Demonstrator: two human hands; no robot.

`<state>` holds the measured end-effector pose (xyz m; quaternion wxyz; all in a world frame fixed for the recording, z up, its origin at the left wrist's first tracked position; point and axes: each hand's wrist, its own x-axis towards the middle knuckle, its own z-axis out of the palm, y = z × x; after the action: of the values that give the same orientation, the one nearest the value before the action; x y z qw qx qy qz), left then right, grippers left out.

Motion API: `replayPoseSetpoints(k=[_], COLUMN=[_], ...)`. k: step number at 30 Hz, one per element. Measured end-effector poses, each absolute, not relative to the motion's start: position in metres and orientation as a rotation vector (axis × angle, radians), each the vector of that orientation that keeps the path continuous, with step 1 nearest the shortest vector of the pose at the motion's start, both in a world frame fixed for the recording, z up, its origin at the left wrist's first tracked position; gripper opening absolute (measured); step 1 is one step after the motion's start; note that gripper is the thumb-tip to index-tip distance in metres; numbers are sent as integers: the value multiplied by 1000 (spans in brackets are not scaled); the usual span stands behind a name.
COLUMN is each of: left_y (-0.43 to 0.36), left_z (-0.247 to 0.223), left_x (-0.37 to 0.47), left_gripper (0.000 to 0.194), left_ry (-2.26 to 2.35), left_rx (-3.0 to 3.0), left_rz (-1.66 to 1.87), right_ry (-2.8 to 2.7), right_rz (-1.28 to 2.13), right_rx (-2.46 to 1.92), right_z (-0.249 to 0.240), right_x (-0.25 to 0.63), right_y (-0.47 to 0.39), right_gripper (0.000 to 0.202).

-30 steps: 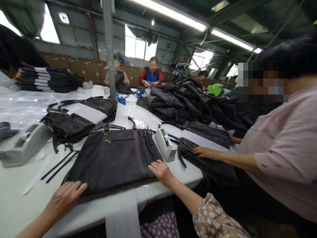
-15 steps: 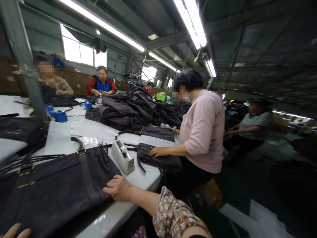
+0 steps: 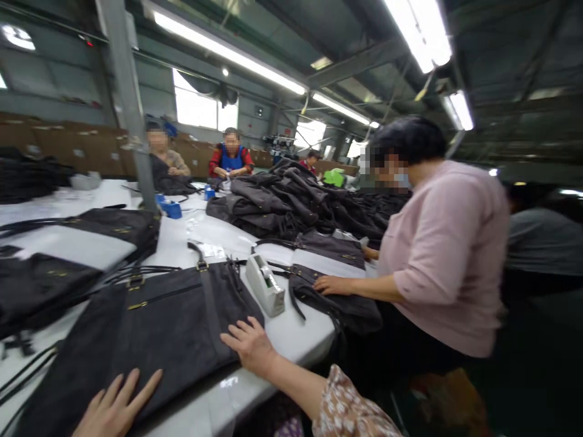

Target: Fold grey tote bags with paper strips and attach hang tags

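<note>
A large dark grey bag (image 3: 173,328) with straps, buckles and a gold-coloured zip pull lies flat on the white table (image 3: 204,397) before me. My left hand (image 3: 113,403) rests on its near edge at the lower left, fingers spread. On the bag's right end lies my right hand (image 3: 250,346), its fingers stretched out and apart. Neither hand grips anything. Just beyond my right hand stands a grey tape dispenser (image 3: 264,285), touching or very near the bag's far right edge.
To the right a co-worker in a pink top (image 3: 449,243) handles another dark bag (image 3: 337,297). A heap of dark bags (image 3: 300,200) lies behind. More bags (image 3: 40,288) are at left, near a metal post (image 3: 130,103). Blue tape dispensers (image 3: 170,207) stand farther back.
The view has swung left, so things sit farther right in it. My left hand has come more fully into view on the bag. My right hand stays at the bag's right end.
</note>
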<state>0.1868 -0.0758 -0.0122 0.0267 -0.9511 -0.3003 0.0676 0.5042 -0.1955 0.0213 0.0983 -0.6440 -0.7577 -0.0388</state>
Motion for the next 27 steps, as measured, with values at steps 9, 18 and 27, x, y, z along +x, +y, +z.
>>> replayPoseSetpoints(k=[9, 18, 27], left_y=[-50, -51, -57], left_z=[4, -40, -8], left_x=[131, 116, 121], left_gripper=[97, 98, 94], left_ry=[-912, -1185, -1270], left_rx=[-2646, -2732, -2810], left_rz=[80, 65, 150], right_ry=[-2268, -2366, -2379], right_rz=[108, 155, 165], right_rx=[-1914, -1870, -1839], right_z=[19, 6, 9], right_x=[515, 529, 527], right_y=[-185, -177, -176], right_gripper=[60, 82, 74])
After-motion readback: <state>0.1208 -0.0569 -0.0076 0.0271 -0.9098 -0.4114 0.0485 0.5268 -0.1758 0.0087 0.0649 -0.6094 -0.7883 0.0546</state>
